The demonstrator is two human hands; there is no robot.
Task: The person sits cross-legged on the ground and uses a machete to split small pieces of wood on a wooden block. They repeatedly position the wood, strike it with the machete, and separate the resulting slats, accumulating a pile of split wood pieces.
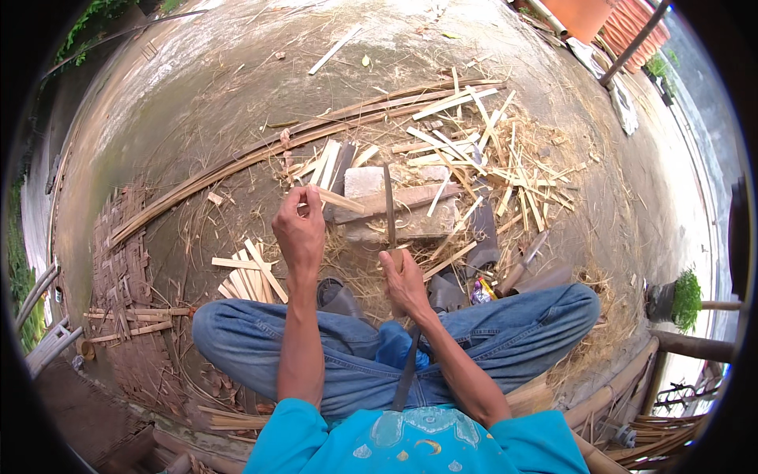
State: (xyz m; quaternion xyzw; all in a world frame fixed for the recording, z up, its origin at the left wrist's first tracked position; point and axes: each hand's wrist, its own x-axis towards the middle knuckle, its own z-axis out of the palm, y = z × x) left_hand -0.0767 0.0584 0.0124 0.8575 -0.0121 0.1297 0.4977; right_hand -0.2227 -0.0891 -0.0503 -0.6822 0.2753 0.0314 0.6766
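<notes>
My left hand pinches a short, flat split bamboo strip between thumb and fingers; its free end points right toward the blade. My right hand is closed round the handle of a narrow knife, its dark blade pointing away from me. A long dark band runs from below that hand to my shirt; I cannot tell whether it belongs to the knife. Just beyond my hands lies a pale block, with a flat piece of wood across it.
Cut strips and shavings lie heaped at the right. A smaller strip pile sits by my left knee. Long bamboo slats stretch across the ground beyond. A torn woven mat lies left, a potted plant stands right.
</notes>
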